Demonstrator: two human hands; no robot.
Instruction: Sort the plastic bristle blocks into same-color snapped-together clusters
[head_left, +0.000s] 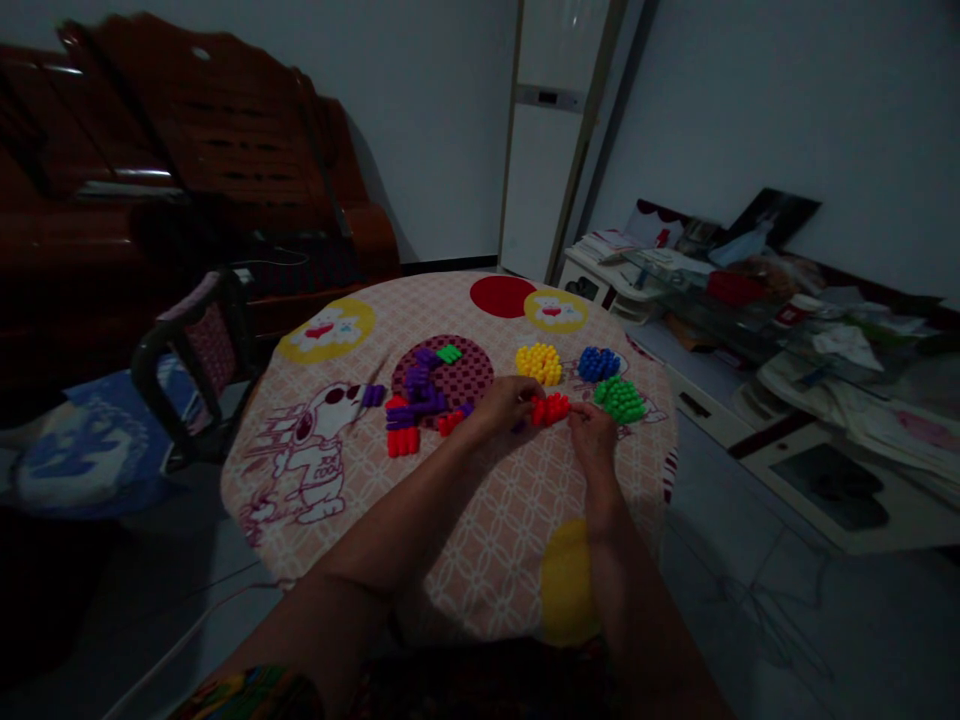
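the left hand (pixel 513 404) has its fingers curled onto the left end of the red pieces (pixel 550 409); the right hand (pixel 594 436) pinches their right end. from there, yellow pieces (pixel 538 365) sit towards twelve o'clock, blue pieces (pixel 598 364) between one and two, green pieces (pixel 620 400) at three, purple pieces (pixel 424 389) at nine.

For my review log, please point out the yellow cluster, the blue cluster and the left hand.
Yellow cluster (pixel 538 365): head view, its middle.
Blue cluster (pixel 598 364): head view, its middle.
Left hand (pixel 501 407): head view, back of hand.
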